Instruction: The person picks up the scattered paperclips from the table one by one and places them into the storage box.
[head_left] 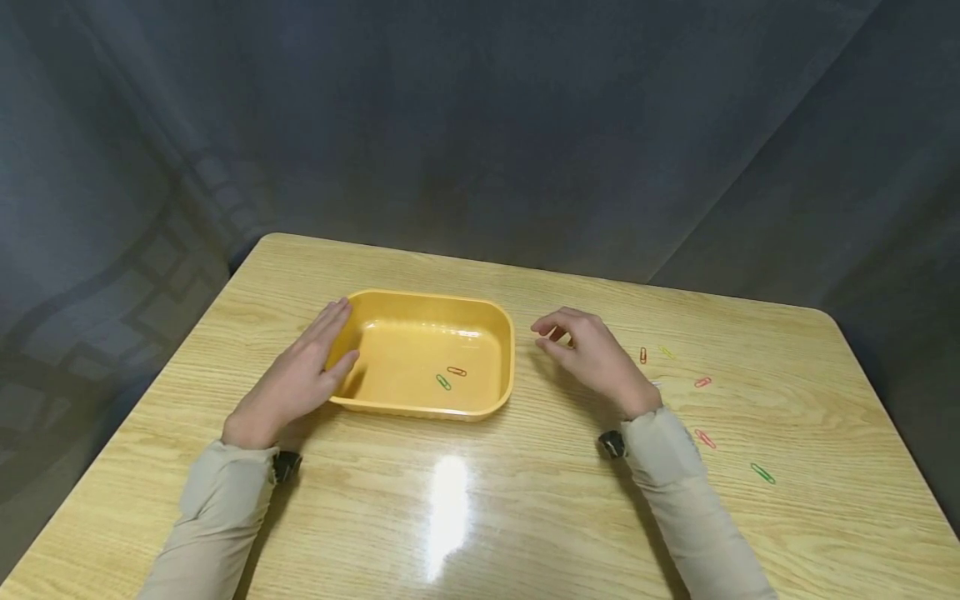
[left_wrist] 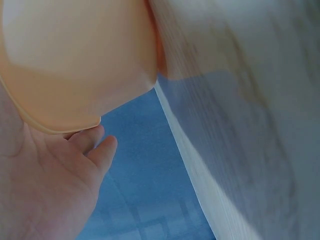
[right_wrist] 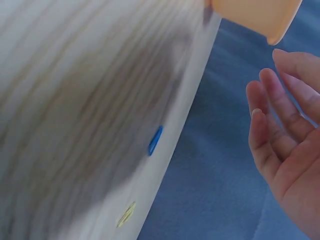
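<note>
A yellow rectangular tray [head_left: 420, 410] sits on the table, with a green paper clip [head_left: 443, 382] and a red-brown paper clip [head_left: 457, 371] lying in it. My left hand [head_left: 300, 371] holds the tray's left rim, thumb over the inside and the other fingers along the outer edge. In the left wrist view the tray wall hides that thumb. My right hand [head_left: 588, 350] hovers just right of the tray, its fingers loosely bent with a gap to the thumb. Nothing shows between those fingers in the right wrist view.
Right of my right hand lie loose paper clips: a red one [head_left: 642, 356], a yellow one [head_left: 667, 352], pinkish ones [head_left: 702, 382] and a green one [head_left: 762, 473]. A blue clip [right_wrist: 155, 141] shows in the right wrist view. Dark curtain [head_left: 480, 133] hangs behind the table.
</note>
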